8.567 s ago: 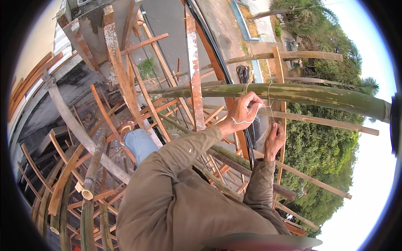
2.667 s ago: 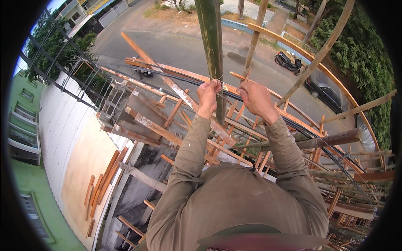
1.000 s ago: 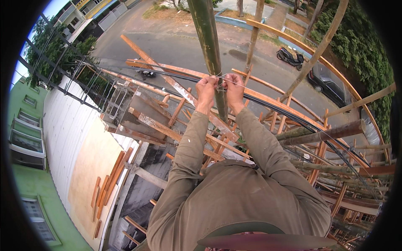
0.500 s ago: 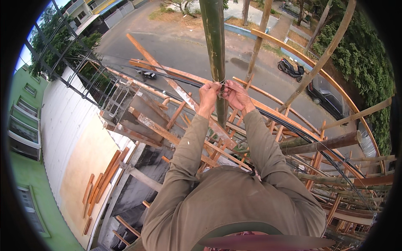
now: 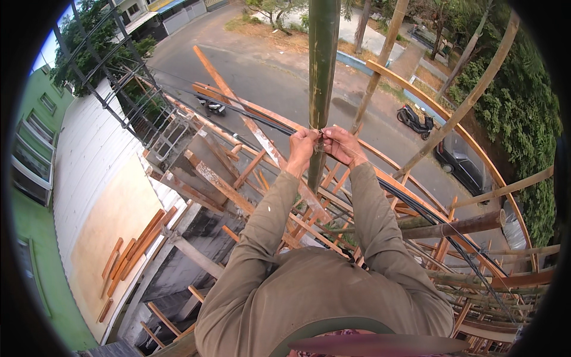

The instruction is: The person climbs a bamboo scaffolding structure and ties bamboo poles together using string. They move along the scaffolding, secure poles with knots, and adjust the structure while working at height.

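A thick green bamboo pole [image 5: 322, 71] stands upright in front of me. Both hands meet at it, on the side facing me. My left hand [image 5: 302, 149] is closed, thumb and fingertips pinching a thin pale string [image 5: 321, 135] at the pole. Just to its right, my right hand [image 5: 344, 146] pinches the same string, fingertips almost touching those of the left. A loose strand trails from the right hand toward the lower right. How the string is wound or knotted is hidden behind the fingers. Black cables [image 5: 270, 122] run behind the pole and hands.
Wooden battens [image 5: 262, 140] and bamboo poles [image 5: 470, 107] form scaffolding around and below me. A pale roof [image 5: 89, 154] with loose wood strips [image 5: 140, 244] lies at left, beside a green building [image 5: 27, 220]. Far below are a road [image 5: 256, 65], a motorbike [image 5: 414, 121] and a dark car [image 5: 461, 163].
The whole view has shifted, so the pole appears farther right and the hands slightly lower. The fingertips have come closer together at the string, both hands still pinching.
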Tool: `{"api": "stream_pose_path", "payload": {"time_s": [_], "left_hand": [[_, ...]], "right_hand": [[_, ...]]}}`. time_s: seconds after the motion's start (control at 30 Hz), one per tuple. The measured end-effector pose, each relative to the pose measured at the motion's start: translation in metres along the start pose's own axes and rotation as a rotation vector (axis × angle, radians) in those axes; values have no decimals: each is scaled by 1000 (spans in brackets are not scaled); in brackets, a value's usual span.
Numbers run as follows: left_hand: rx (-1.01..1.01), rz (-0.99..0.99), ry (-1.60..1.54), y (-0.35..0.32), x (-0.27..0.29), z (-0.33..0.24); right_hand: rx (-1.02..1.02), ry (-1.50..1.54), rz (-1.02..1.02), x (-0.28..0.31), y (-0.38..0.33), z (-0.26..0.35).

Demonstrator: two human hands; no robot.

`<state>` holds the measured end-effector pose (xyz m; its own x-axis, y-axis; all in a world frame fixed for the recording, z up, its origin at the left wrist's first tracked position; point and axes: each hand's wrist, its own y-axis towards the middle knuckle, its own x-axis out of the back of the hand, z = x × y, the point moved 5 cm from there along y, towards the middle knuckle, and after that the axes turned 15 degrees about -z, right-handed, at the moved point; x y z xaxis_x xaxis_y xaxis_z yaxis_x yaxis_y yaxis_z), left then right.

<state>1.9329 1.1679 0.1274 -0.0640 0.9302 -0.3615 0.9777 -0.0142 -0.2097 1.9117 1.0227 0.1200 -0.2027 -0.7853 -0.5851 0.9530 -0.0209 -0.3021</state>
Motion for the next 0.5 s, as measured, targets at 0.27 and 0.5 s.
{"api": "stream_pose_path", "payload": {"time_s": [0.27,0.5], "left_hand": [[1,16,-20,11,4,12],[18,21,-26,11,5,13]], "right_hand": [[135,-346,-54,-5,-1,19],[173,-405,-121,-8,-4,22]]}}
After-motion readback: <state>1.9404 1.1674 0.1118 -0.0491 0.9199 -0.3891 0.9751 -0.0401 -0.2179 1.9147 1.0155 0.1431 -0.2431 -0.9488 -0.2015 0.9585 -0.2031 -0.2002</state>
